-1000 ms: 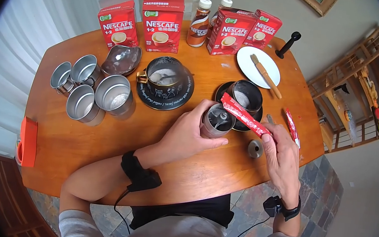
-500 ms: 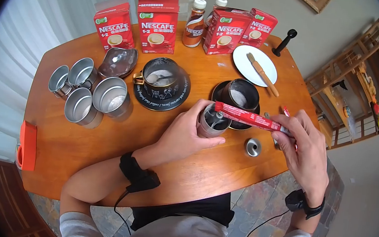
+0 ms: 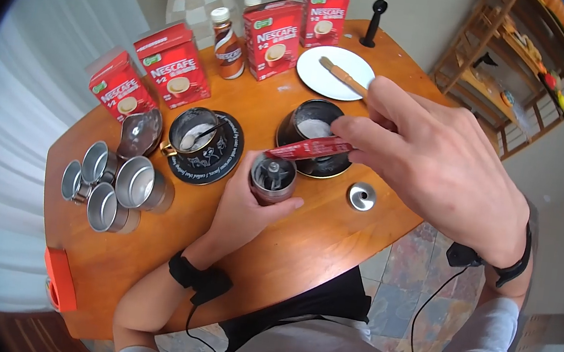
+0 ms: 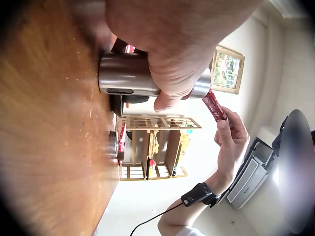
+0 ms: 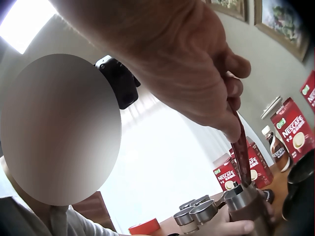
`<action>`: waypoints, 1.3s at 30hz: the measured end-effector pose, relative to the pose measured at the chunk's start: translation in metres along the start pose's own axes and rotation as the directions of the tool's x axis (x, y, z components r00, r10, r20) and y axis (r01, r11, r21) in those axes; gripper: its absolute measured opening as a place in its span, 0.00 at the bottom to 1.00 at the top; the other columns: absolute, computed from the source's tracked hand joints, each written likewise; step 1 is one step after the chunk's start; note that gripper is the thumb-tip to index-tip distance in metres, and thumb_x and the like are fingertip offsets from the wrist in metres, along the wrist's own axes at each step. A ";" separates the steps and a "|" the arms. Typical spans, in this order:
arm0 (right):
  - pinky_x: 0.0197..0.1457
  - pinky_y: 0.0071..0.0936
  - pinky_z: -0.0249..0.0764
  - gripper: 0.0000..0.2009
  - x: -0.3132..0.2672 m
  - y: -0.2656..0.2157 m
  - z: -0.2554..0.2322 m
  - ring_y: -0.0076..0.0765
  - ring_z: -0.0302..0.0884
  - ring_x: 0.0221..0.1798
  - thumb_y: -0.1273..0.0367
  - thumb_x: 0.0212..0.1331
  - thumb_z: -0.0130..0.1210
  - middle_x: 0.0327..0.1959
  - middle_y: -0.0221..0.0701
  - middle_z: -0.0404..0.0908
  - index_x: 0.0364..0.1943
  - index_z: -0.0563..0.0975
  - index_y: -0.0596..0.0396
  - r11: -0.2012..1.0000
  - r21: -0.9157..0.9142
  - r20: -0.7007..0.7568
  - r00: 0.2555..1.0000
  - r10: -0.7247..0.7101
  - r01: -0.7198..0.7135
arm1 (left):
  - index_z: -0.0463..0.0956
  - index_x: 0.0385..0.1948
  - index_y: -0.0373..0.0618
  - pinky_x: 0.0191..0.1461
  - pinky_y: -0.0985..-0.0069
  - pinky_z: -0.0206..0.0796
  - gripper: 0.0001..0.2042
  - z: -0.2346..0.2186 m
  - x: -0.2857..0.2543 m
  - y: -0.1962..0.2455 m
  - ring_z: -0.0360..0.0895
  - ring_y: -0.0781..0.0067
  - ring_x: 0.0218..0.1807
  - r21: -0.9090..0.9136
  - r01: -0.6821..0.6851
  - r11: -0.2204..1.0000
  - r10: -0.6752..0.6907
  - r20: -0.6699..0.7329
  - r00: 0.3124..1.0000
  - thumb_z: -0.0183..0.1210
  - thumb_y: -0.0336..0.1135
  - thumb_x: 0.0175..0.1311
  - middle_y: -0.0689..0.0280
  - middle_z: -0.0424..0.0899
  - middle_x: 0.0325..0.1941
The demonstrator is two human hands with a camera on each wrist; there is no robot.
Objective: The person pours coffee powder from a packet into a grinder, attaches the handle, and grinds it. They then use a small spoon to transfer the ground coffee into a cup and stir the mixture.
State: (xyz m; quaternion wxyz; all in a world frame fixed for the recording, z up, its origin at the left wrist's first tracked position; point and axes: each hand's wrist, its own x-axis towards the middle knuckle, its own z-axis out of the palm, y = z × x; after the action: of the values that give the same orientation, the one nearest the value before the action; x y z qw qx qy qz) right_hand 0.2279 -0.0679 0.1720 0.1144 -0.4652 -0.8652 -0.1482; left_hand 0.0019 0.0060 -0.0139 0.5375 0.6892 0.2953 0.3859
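Note:
My left hand (image 3: 241, 206) grips a steel grinder (image 3: 273, 178) with an open top and a shaft in its middle; in the left wrist view the steel body (image 4: 125, 73) stands upright on the table. My right hand (image 3: 438, 163) pinches the upper end of a red stick packet (image 3: 308, 148), tilted down with its lower end at the grinder's rim. The right wrist view shows the packet (image 5: 240, 152) meeting the rim of the grinder (image 5: 241, 199). Whether anything flows from it, I cannot tell. Just behind is a black cup (image 3: 315, 120) of white powder on a dark saucer.
A round steel part (image 3: 362, 196) lies right of the grinder. Leftward are a gold-handled cup (image 3: 191, 138) on a black saucer and several steel cups (image 3: 137, 183). Behind stand red boxes (image 3: 272, 40), two bottles (image 3: 227, 46) and a white plate (image 3: 312, 74) with a brush (image 3: 343, 76).
My right hand has risen and tipped the packet more steeply over the grinder. The head view has turned and shifted. My left hand keeps its grip on the grinder.

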 end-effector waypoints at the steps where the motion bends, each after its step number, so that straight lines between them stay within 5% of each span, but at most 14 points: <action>1: 0.30 0.37 0.74 0.12 0.000 0.001 -0.001 0.38 0.80 0.33 0.69 0.59 0.68 0.37 0.32 0.72 0.46 0.81 0.53 1.000 0.007 0.001 1.000 -0.003 0.003 | 0.70 0.58 0.40 0.59 0.76 0.74 0.30 0.000 0.000 0.000 0.79 0.79 0.53 -0.008 0.003 1.000 -0.003 -0.003 1.000 0.78 0.28 0.56 0.66 0.81 0.51; 6: 0.31 0.40 0.73 0.09 -0.001 0.006 0.001 0.42 0.79 0.35 0.69 0.62 0.63 0.37 0.34 0.70 0.42 0.78 0.54 0.999 0.015 0.017 0.998 -0.052 0.052 | 0.69 0.57 0.40 0.60 0.78 0.70 0.29 -0.001 -0.001 0.002 0.77 0.81 0.53 -0.011 0.047 0.999 -0.047 0.009 0.999 0.78 0.27 0.57 0.67 0.81 0.51; 14: 0.35 0.40 0.76 0.08 0.012 0.012 -0.005 0.45 0.80 0.35 0.73 0.55 0.61 0.37 0.36 0.72 0.39 0.77 0.58 0.988 -0.034 0.071 0.986 -0.149 0.152 | 0.69 0.58 0.41 0.62 0.76 0.70 0.30 0.000 0.000 0.001 0.77 0.79 0.54 0.087 -0.038 0.995 0.038 -0.005 0.999 0.78 0.26 0.56 0.67 0.81 0.53; 18: 0.37 0.40 0.77 0.08 0.027 0.003 -0.010 0.44 0.80 0.39 0.74 0.54 0.62 0.37 0.35 0.72 0.36 0.76 0.59 0.990 0.005 0.185 0.973 -0.140 0.141 | 0.69 0.58 0.40 0.63 0.76 0.70 0.30 0.003 -0.001 0.006 0.77 0.79 0.54 0.033 -0.033 0.999 0.034 -0.023 0.999 0.78 0.26 0.57 0.67 0.81 0.53; 23: 0.38 0.40 0.77 0.08 0.033 0.007 -0.001 0.42 0.79 0.44 0.74 0.52 0.62 0.37 0.34 0.73 0.34 0.75 0.58 0.977 0.026 0.012 0.977 -0.213 0.213 | 0.69 0.59 0.41 0.64 0.76 0.69 0.30 0.002 -0.001 0.005 0.77 0.78 0.55 0.043 -0.035 0.998 0.036 -0.008 0.999 0.77 0.26 0.57 0.66 0.82 0.54; 33: 0.34 0.35 0.77 0.06 0.027 0.003 -0.006 0.36 0.78 0.44 0.71 0.55 0.61 0.39 0.31 0.72 0.35 0.78 0.55 0.986 -0.015 0.247 0.956 -0.160 0.169 | 0.69 0.59 0.41 0.65 0.76 0.69 0.30 0.000 -0.002 -0.005 0.77 0.78 0.56 -0.052 0.074 0.996 -0.075 -0.009 0.997 0.77 0.25 0.56 0.66 0.81 0.55; 39: 0.33 0.34 0.76 0.04 0.026 0.003 -0.001 0.35 0.78 0.43 0.70 0.57 0.60 0.38 0.30 0.72 0.33 0.78 0.54 0.976 -0.018 0.162 0.964 -0.211 0.216 | 0.69 0.59 0.41 0.65 0.76 0.69 0.30 -0.002 -0.001 -0.005 0.77 0.78 0.56 0.011 0.074 0.997 -0.075 0.025 0.997 0.77 0.26 0.56 0.66 0.80 0.55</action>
State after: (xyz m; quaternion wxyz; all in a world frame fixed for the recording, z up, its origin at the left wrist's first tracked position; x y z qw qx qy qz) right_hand 0.2160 -0.0466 0.1818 0.0199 -0.3816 -0.9139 -0.1374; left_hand -0.0007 0.0075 -0.0190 0.5519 0.6851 0.3158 0.3554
